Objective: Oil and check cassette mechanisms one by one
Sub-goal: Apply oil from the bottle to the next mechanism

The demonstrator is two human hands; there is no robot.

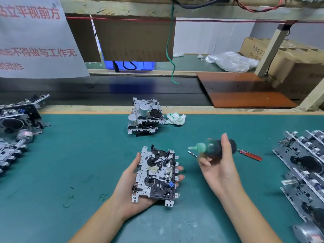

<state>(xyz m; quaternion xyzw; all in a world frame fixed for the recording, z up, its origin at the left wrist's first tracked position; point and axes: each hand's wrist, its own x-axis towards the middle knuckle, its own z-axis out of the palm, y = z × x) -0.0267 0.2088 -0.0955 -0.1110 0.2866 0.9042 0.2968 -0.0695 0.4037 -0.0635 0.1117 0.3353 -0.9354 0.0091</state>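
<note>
A silver and black cassette mechanism (157, 174) lies face up in my left hand (130, 188), palm under it and fingers curled round its edges. My right hand (220, 165) holds a dark green oil bottle (213, 147) to the right of the mechanism, its pale green nozzle pointing left, a little above and clear of the part. Two stacked mechanisms (144, 116) stand further back in the middle of the green mat (78, 155).
A pile of mechanisms (15, 125) fills the left edge and rows of them (305, 172) fill the right. A red-handled screwdriver (249, 155) lies behind my right hand. A crumpled cloth (176, 118) sits by the stack. A brown board (242, 90) and cardboard boxes (289, 64) lie beyond.
</note>
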